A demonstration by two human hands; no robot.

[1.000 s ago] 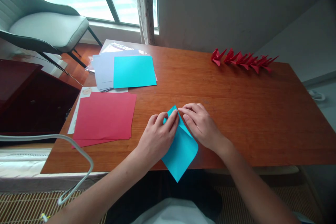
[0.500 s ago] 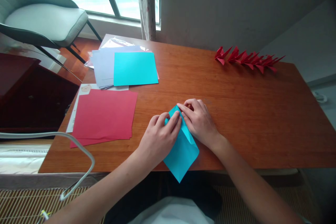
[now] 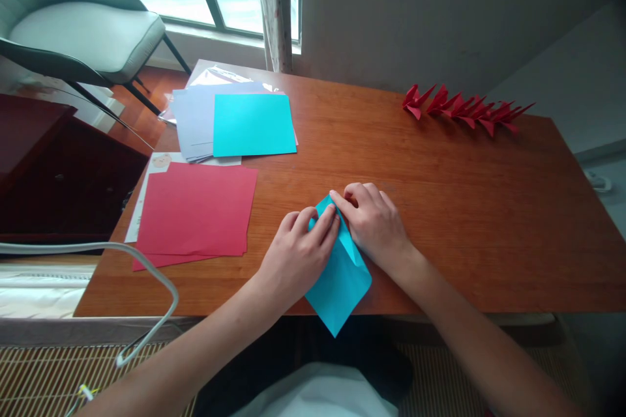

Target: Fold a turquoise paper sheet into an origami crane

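Observation:
A blue sheet of origami paper, partly folded into a diamond shape, lies at the table's front edge. Its lower corner juts past that edge, and the right side has a raised flap. My left hand is closed over the paper's left side, fingertips pressing near the upper fold. At the top corner, my right hand grips the paper with its index finger on the tip and the other fingers curled. The fingers hide part of the upper folds.
Red paper sheets lie on the wooden table at left. Behind them are a blue sheet and pale sheets. Several red paper cranes stand along the back right. A white cable curves by the left front.
My right fingers have shifted slightly at the top corner, the index finger now straighter along the tip. My left hand and the paper stay nearly in place; the view tilts slightly.

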